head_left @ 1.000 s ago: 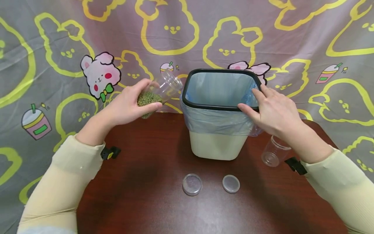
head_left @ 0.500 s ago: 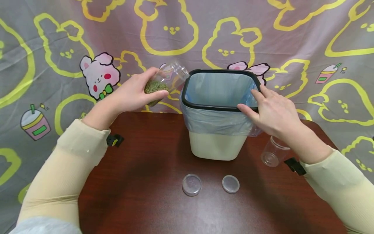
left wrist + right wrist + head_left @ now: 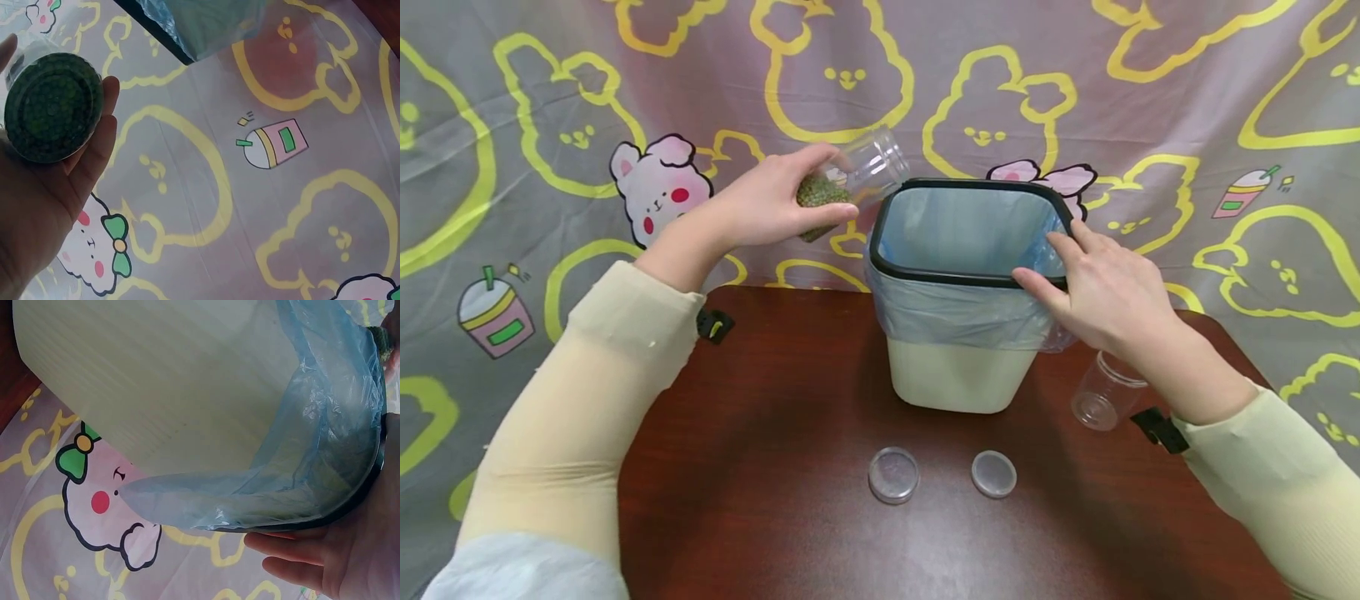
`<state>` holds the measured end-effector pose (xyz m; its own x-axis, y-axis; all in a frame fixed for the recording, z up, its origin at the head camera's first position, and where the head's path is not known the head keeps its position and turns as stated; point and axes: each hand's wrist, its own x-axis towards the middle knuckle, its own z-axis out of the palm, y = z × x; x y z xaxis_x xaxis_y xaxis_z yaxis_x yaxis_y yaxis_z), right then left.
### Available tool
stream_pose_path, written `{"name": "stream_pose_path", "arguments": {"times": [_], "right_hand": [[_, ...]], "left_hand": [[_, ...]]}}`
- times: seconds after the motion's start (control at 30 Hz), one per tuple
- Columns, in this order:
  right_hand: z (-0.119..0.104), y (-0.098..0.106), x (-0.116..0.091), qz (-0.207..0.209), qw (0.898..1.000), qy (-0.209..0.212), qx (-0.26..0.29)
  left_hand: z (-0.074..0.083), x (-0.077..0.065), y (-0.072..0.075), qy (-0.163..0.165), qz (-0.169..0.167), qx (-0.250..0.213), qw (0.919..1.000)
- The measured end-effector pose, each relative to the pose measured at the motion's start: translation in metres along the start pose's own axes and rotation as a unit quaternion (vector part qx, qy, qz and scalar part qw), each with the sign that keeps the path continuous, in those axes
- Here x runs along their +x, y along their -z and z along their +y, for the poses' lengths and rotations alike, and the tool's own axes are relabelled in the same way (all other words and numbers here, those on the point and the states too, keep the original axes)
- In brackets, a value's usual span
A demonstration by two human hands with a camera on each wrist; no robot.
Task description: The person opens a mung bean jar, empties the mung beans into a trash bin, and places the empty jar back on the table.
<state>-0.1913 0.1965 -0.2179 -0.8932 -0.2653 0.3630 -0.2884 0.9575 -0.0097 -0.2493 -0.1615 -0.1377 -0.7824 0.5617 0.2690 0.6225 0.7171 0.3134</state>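
Observation:
My left hand [image 3: 763,200] grips a clear plastic jar [image 3: 876,162] partly filled with small green beans [image 3: 820,193]. The jar leans to the right, its open mouth close to the left back corner of the trash bin [image 3: 958,379]. The jar's round base [image 3: 55,107], green with beans, faces the left wrist camera. A blue liner bag [image 3: 955,308] folds over the cream bin beneath its black rim [image 3: 951,273]. On the bin's right side rests my right hand [image 3: 1108,283], thumb along the front rim; straight fingers [image 3: 290,547] show beside the rim in the right wrist view.
Two round clear lids, a left lid [image 3: 893,475] and a right lid [image 3: 994,474], lie before the bin on the dark wooden table [image 3: 760,467]. A clear jar [image 3: 1105,396] stands at right, partly behind my forearm. A patterned curtain [image 3: 700,92] hangs behind.
My left hand has moved right and upward with the bean jar, bringing its mouth from left of the bin to the rim's left back corner. The right hand and bin have stayed put.

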Motion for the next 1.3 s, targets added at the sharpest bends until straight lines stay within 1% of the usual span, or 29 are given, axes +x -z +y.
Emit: {"name": "stream_pose_path", "arguments": {"times": [0.17, 0.27, 0.47, 0.53, 0.63, 0.83, 0.97, 1.2, 1.3], "right_hand": [[0.000, 0.000, 0.000, -0.005, 1.000, -0.004, 0.001], [0.000, 0.000, 0.001, -0.007, 1.000, -0.006, 0.002], [-0.001, -0.001, 0.001, -0.007, 1.000, -0.008, 0.004], [-0.001, -0.001, 0.000, -0.009, 1.000, -0.009, 0.005], [-0.002, -0.001, 0.000, -0.011, 1.000, -0.011, 0.006], [-0.001, 0.000, 0.000, -0.007, 1.000, -0.009, 0.007], [0.000, 0.000, 0.000, -0.009, 1.000, -0.010, 0.004], [0.000, 0.000, 0.001, -0.010, 1.000, -0.008, 0.005], [-0.001, -0.001, 0.001, -0.010, 1.000, -0.008, 0.007]], "left_hand": [[0.006, 0.015, -0.001, -0.016, -0.008, 0.005, 0.9998], [0.009, 0.024, -0.001, -0.020, -0.016, 0.010, 0.9996], [0.015, 0.039, 0.000, -0.007, -0.042, 0.002, 0.9991], [0.017, 0.043, 0.002, -0.007, -0.048, 0.008, 0.9988], [0.021, 0.047, 0.005, -0.019, -0.051, 0.031, 0.9981], [0.032, 0.055, 0.009, -0.021, -0.060, 0.061, 0.9961], [0.036, 0.061, 0.010, -0.024, -0.062, 0.077, 0.9949], [0.038, 0.070, 0.014, -0.002, -0.070, 0.098, 0.9927], [0.040, 0.073, 0.014, 0.006, -0.073, 0.115, 0.9907]]}}
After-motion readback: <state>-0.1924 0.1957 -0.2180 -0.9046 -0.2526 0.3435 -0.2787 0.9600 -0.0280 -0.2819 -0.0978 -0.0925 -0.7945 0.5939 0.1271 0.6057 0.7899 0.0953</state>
